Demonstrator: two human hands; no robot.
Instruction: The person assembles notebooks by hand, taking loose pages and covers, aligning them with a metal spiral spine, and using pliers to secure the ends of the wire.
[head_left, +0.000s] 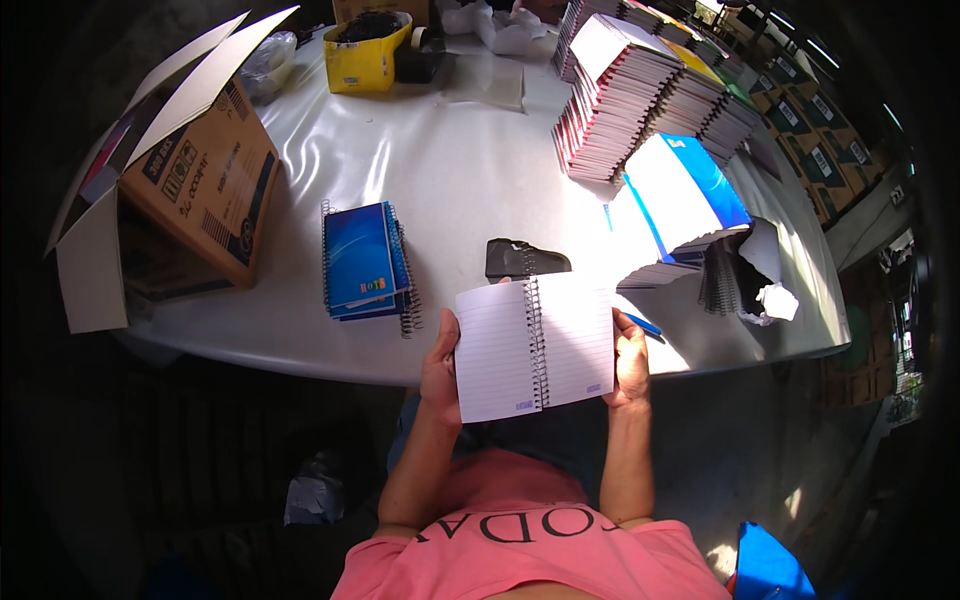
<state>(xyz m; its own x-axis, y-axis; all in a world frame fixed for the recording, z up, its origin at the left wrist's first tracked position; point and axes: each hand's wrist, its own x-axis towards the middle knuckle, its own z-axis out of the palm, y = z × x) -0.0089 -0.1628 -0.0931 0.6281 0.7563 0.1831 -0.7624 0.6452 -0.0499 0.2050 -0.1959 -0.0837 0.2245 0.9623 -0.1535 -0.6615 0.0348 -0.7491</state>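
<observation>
White ruled paper between both hands: an open notebook, spread flat, pages facing me, right at the near edge of the desk. Whether any part of it rests on that edge, cannot tell.

Left grip: clasped on the left page's outer margin, thumb along the side, most fingers hidden behind. Right grip: likewise clasped, on the right page's outer margin. Neither hand is nearer; each has one side, with the notebook lying directly between.

Key relation: the black wire spiral runs up the middle, roughly midway between my hands. Long axis of each page follows it, pointing away from my body, far end leaning slightly left. So my hold crosses the spine line rather than running along it. The spread sits a little askew, right side farther from me than left.

Around it: just past the far edge, a black object on the desk, kind unclear. Off to the left, nearer the left grip, a small pile of blue notebooks, spirals showing at both sides. Beyond the right grip, a blue-and-white stack in hard sunlight, pages glaring. Close by my right fingers, a slim blue item; pen or cover edge, cannot tell.
</observation>
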